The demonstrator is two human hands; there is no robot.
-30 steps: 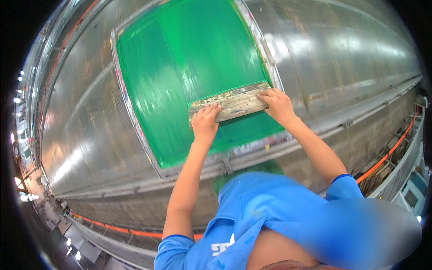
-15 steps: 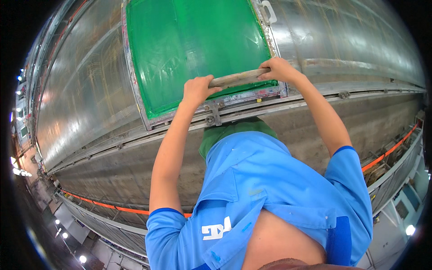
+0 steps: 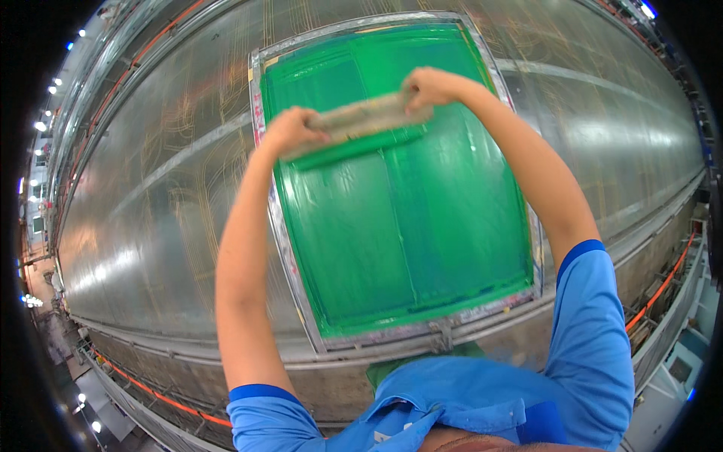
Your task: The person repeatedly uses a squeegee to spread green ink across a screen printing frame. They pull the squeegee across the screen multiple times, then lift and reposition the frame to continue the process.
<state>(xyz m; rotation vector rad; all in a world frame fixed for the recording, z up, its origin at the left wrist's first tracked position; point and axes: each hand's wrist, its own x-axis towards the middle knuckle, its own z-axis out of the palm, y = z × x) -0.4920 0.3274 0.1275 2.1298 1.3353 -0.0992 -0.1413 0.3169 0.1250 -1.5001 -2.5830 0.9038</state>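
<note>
A squeegee (image 3: 361,120) with a worn wooden handle lies across the far half of a green printing screen (image 3: 452,218). My left hand (image 3: 292,132) is closed round its left end, and my right hand (image 3: 431,87) grips the right end. Both arms are stretched forward, and the squeegee is smeared by motion, its left end a little nearer to me. Glossy green ink lies along its near side; whether the blade touches the mesh is hard to make out. A paint-stained metal frame (image 3: 392,331) borders the screen.
The screen rests on a long shiny metal table (image 3: 181,151) reaching to both sides. A metal bracket (image 3: 444,331) joins the frame's near edge to a rail in front of my body. Orange strips (image 3: 162,392) run along a lower structure nearer to me.
Both hands have moved the squeegee from the screen's near edge to its far half. My view has shifted forward, so the whole screen now shows.
</note>
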